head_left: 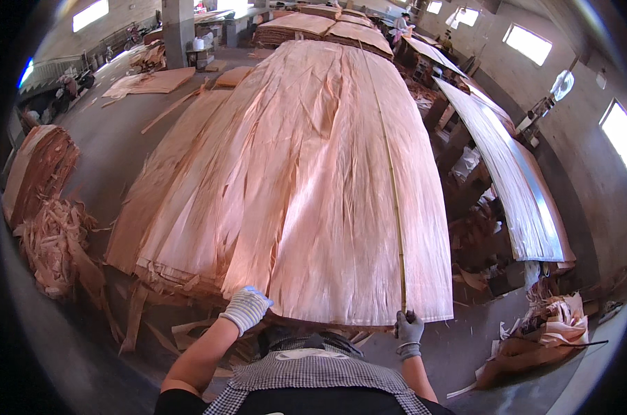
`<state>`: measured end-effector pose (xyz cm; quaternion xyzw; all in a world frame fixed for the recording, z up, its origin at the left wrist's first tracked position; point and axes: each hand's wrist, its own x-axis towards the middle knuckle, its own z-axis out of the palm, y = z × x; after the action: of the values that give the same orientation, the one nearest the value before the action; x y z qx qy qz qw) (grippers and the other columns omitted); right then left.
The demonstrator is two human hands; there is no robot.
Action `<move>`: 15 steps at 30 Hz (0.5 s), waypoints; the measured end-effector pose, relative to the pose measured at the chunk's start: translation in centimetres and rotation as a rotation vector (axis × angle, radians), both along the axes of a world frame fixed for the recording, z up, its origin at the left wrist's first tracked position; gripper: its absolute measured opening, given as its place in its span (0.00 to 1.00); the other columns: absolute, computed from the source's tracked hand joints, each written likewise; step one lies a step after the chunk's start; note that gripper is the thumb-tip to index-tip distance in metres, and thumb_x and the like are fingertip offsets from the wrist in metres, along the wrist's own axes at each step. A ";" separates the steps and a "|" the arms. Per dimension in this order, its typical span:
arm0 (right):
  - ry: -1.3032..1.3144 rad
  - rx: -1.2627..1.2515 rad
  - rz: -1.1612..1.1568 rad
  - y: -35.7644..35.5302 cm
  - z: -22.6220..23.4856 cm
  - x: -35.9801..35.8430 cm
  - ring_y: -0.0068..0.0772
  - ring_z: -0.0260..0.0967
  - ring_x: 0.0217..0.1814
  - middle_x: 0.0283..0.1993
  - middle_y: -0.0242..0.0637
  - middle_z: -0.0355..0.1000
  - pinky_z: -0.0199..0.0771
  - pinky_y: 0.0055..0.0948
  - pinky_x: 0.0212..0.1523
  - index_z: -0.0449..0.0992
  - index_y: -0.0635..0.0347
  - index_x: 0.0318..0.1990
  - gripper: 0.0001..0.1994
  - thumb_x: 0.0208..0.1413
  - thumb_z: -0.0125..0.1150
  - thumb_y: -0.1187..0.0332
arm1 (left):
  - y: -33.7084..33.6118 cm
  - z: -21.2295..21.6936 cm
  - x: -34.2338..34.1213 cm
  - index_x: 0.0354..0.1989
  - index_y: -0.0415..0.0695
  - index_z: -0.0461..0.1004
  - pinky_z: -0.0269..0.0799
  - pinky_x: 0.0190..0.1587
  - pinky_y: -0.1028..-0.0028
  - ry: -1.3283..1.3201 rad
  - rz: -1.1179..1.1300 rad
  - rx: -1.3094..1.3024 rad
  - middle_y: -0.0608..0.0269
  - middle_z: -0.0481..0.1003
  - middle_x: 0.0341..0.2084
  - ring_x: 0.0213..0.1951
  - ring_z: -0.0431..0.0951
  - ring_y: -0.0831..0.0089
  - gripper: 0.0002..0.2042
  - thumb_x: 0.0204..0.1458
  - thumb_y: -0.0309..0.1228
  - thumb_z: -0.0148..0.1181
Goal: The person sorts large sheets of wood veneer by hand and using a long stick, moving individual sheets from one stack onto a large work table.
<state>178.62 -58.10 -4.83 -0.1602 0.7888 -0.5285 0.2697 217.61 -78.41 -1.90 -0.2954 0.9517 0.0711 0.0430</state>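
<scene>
A wide, thin sheet of pinkish wood veneer (348,228) lies lengthwise over a tall stack in front of me, with ripples and long creases in it. My left hand (247,309), in a white knit glove with bluish fingers, is closed at the sheet's near edge, left of its middle; the fingertips are partly hidden. Along the right part of the sheet runs a long, thin bamboo pole (393,200), reaching toward the far end. Its near end is in my right hand (409,330), which wears a grey glove and is closed around it just at the sheet's front edge.
More veneer layers (168,187) stick out at the left. Scrap veneer (54,242) is heaped on the left floor, and another scrap pile (541,339) lies at right. A long pale board (507,173) stands along the right side. Far back are other stacks (296,28) and a person (402,26).
</scene>
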 end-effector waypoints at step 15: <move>0.727 0.570 0.403 -1.0 0.7 -7.5 0.51 0.72 0.30 0.25 0.48 0.73 0.69 0.42 0.30 0.74 0.63 0.35 0.15 0.50 0.58 0.57 | -4.0 6.8 -3.3 0.45 0.43 0.74 0.68 0.49 0.64 -0.126 0.164 0.612 0.49 0.75 0.39 0.45 0.74 0.57 0.22 0.51 0.48 0.52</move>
<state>171.15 -59.12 -4.16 -0.4029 0.8982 -0.1394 0.1074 214.28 -82.37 4.94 -0.3481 0.8548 0.3388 0.1827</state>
